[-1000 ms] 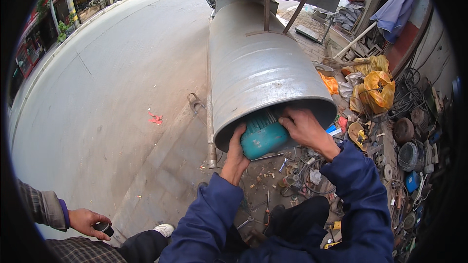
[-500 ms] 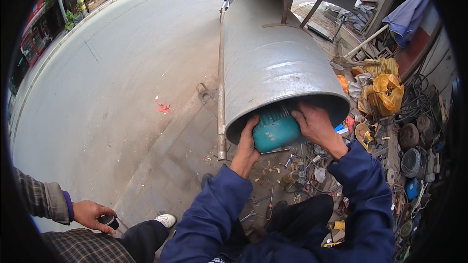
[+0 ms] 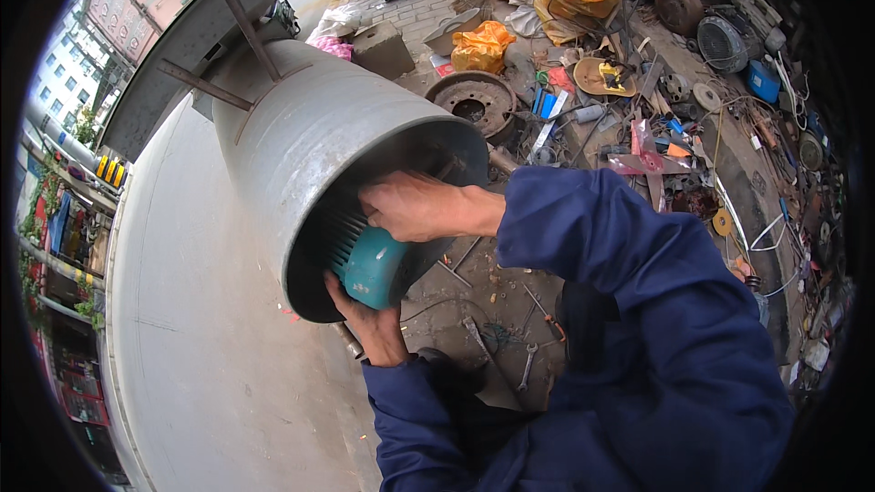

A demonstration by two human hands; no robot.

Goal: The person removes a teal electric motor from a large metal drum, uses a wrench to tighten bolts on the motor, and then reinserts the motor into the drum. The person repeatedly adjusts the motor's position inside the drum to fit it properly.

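A green electric motor [image 3: 372, 269] with cooling fins sits inside the open mouth of a large grey metal cylinder [image 3: 310, 132]. My left hand [image 3: 369, 323] holds it from below, the thumb side against its rounded end. Over its upper side, my right hand [image 3: 415, 207] is closed with the fingers curled and partly hidden. Whatever bears the motor deeper in the cylinder is in shadow.
Wrenches [image 3: 528, 366] and a screwdriver [image 3: 547, 314] lie on the ground before me. To the right spread scrap parts, a rusty round wheel drum [image 3: 474, 105], orange bags [image 3: 483, 46] and cables. A paved road [image 3: 210, 355] runs along the left.
My view has turned to the right and tilted, so the cylinder appears further left. My right hand has shifted onto the motor's upper side. The other person's hand is out of view.
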